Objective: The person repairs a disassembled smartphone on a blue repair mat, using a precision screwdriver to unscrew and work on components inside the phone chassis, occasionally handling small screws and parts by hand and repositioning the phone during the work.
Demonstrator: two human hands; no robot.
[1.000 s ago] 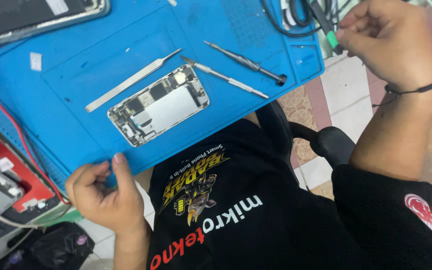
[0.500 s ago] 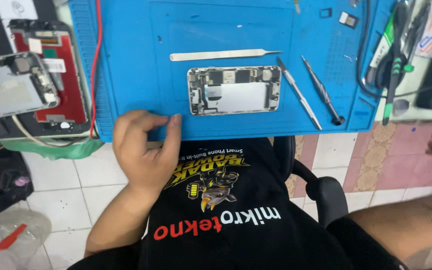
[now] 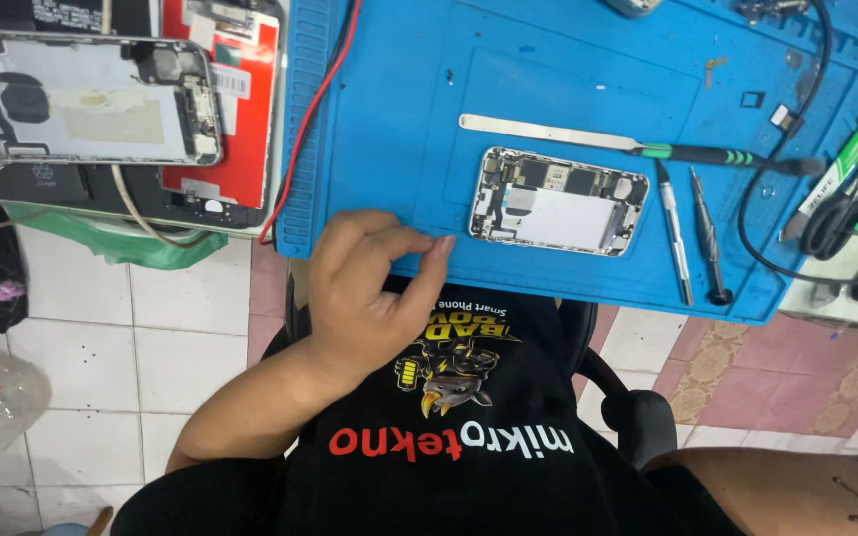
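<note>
An opened phone body [image 3: 558, 213] with its circuit boards exposed lies flat on a blue work mat [image 3: 379, 119]. My left hand [image 3: 369, 288] rests on the mat's near edge, fingers loosely bent and holding nothing. Its thumb tip lies just left of the phone body without touching it. My right hand is out of the frame; only the right forearm [image 3: 796, 486] shows at the bottom right. A flat metal pry strip [image 3: 538, 131] lies just beyond the phone, with a green-handled screwdriver [image 3: 717, 154] at its right end.
Two slim precision tools [image 3: 692, 238] lie right of the phone. A second opened phone housing [image 3: 81, 99] and a red screen panel [image 3: 240, 119] sit left of the mat, with a red wire [image 3: 315, 119] along its edge. A black cable [image 3: 777, 199] loops at the right. A chair [image 3: 638, 407] and tiled floor are below.
The view has swung so the mat lies straighter across the top. My left hand rose onto the mat's near edge beside the phone. My right hand left the frame at the right.
</note>
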